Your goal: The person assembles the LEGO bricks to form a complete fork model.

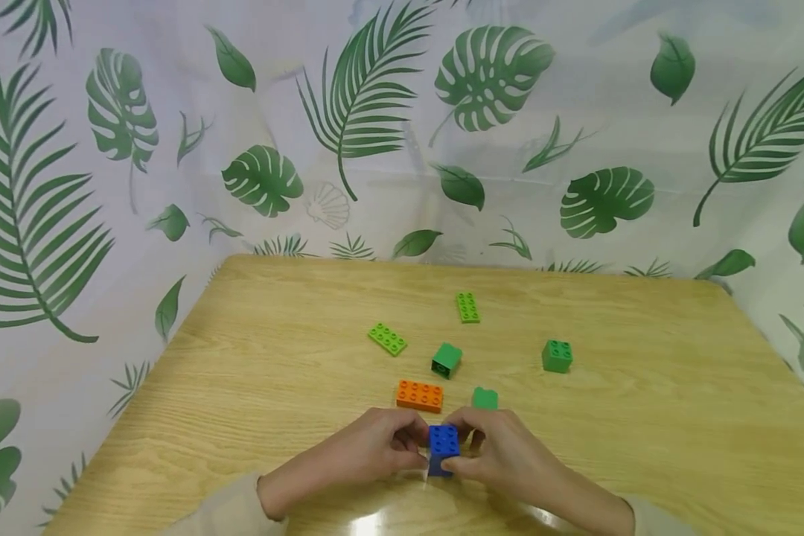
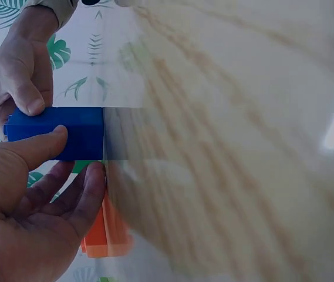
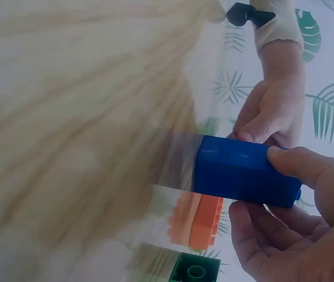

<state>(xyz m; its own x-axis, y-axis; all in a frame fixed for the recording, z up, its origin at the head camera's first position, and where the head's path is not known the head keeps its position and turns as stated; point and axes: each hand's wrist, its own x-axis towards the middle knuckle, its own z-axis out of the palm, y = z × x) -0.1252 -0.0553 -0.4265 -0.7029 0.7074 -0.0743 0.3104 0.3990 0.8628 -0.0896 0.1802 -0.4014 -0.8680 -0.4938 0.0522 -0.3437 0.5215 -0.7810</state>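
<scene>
A blue block with studs on top stands upright on the table near its front edge. A faint seam across its side in the right wrist view suggests stacked blue bricks. My left hand holds the left side, its thumb on the near face of the block and its fingers curled behind. From the right, my right hand grips the same block between thumb and fingers. Just behind lie an orange brick and a green brick, the latter partly hidden by my right hand.
Farther back are a tipped green brick, an upright green brick at the right, and two light green flat bricks, one left and one toward the far edge. A leaf-patterned cloth hangs behind the wooden table.
</scene>
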